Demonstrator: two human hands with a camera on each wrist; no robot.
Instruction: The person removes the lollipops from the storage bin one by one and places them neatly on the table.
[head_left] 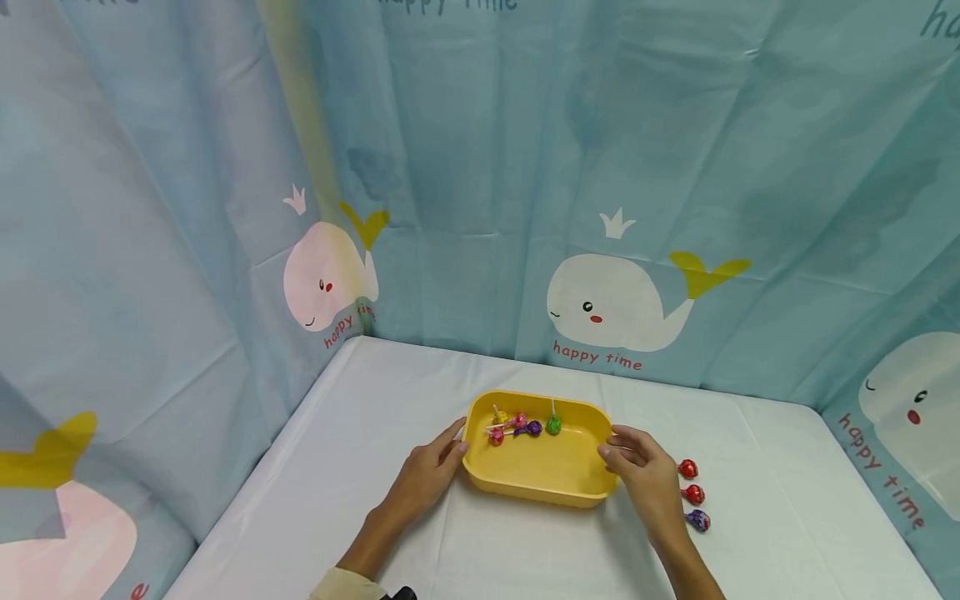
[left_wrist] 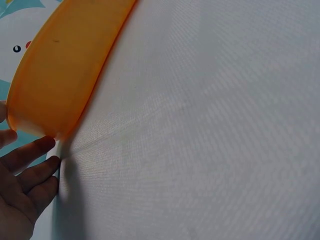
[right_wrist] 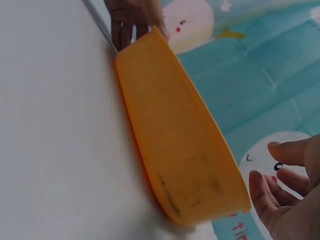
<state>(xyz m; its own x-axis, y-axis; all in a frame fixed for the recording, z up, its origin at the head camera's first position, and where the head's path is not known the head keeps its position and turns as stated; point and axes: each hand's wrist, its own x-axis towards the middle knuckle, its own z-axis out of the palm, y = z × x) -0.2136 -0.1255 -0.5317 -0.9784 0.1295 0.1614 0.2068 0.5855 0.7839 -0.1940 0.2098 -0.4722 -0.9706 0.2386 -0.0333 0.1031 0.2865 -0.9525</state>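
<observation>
A yellow plastic tray (head_left: 525,487) with rounded corners sits on the white-covered table. Inside it lie several wrapped lollipops: a green one (head_left: 553,426), a purple one (head_left: 534,428), a yellow one (head_left: 500,417) and two pink ones (head_left: 497,437). My left hand (head_left: 426,477) holds the tray's left end, thumb at the rim and fingers along the outer wall (left_wrist: 60,75). At the right end is my right hand (head_left: 643,475), thumb and fingers spread around the rim; the right wrist view shows a small gap between its fingertips (right_wrist: 256,180) and the tray.
Right of my right hand, two red lollipops (head_left: 693,494) and a purple one (head_left: 698,521) lie in a column on the white tablecloth (head_left: 795,500). Blue curtains (head_left: 465,283) printed with whales stand along the table's back and sides.
</observation>
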